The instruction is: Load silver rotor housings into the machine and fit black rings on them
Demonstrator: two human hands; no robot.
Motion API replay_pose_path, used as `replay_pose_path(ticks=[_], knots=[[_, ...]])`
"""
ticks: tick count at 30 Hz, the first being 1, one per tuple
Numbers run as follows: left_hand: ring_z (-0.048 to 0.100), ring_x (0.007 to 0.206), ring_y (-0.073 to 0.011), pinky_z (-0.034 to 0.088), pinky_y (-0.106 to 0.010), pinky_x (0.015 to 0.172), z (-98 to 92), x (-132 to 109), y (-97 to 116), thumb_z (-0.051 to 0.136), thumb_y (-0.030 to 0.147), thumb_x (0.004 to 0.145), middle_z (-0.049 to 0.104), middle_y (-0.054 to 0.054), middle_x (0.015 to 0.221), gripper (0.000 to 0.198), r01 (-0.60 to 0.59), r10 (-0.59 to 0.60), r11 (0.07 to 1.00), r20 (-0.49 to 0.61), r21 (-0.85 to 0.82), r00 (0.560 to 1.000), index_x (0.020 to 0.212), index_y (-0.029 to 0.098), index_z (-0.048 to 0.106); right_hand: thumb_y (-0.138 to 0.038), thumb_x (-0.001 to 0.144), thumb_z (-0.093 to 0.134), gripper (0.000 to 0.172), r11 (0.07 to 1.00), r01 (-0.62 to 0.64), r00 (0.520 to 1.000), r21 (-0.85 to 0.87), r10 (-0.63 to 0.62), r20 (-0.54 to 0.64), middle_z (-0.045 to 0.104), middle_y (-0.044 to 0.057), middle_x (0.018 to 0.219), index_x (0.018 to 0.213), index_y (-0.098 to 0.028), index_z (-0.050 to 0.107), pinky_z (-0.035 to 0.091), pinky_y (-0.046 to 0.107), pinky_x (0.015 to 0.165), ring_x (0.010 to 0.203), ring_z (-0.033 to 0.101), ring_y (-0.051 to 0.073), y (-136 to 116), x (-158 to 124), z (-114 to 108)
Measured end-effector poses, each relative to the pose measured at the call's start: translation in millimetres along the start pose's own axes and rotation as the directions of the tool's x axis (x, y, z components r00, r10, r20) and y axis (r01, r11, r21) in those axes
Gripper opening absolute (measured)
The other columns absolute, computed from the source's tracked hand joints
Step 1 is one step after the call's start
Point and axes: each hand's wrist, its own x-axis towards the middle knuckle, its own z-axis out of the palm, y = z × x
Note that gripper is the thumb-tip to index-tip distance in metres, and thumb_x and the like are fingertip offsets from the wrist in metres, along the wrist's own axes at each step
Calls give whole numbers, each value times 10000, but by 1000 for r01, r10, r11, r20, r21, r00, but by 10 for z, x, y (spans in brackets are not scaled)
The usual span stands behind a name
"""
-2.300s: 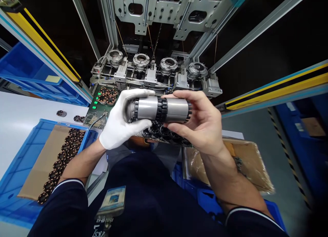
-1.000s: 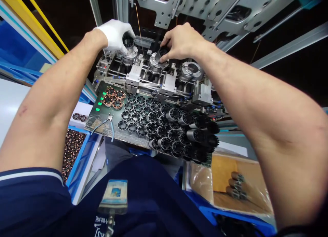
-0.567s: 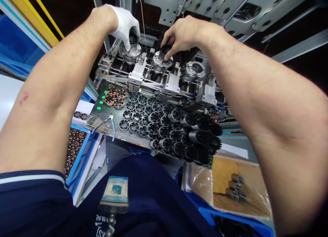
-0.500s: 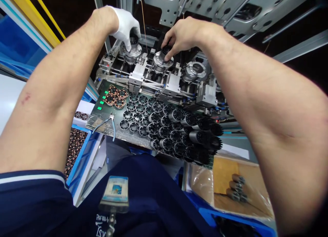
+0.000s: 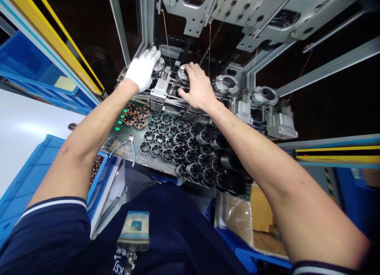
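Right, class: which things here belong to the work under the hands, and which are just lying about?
In hand:
- left hand, gloved, flat on the first fixture
- right hand, bare, on the second fixture

Lying about:
- black cores on the tray
- copper coils
- cutters
- blue bin

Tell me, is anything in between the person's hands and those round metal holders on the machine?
Nothing visible. The gloved left hand lies flat on top of the far-left round holder, and the bare right hand rests on the second holder. The other two holders to the right stand uncovered, with no hand near them.
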Motion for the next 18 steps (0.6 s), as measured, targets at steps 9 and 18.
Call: replay_pose_path(ticks=[9,18], knots=[[277,1672,-250,249,-636,1411,-229,78,151,565,1021,643,362,27,1915,1311,129,-114,984,117,-126,986,1669,209,495,-457,1012,561,927,999,-34,999,29,33,32,281,246,1898,1789,1,346,230,668,1478,1795,244,427,-226,12,-203],[290,1777,-362,221,-668,1468,-432,-1043,1641,739,658,988,360,-23,1914,778,-304,268,942,-228,-141,936,1667,319,570,-534,1107,565,431,989,41,958,145,2,-286,692,60,1627,1415,-316,774,453,641,1380,1590,587,363,128,-1935,-1243]])
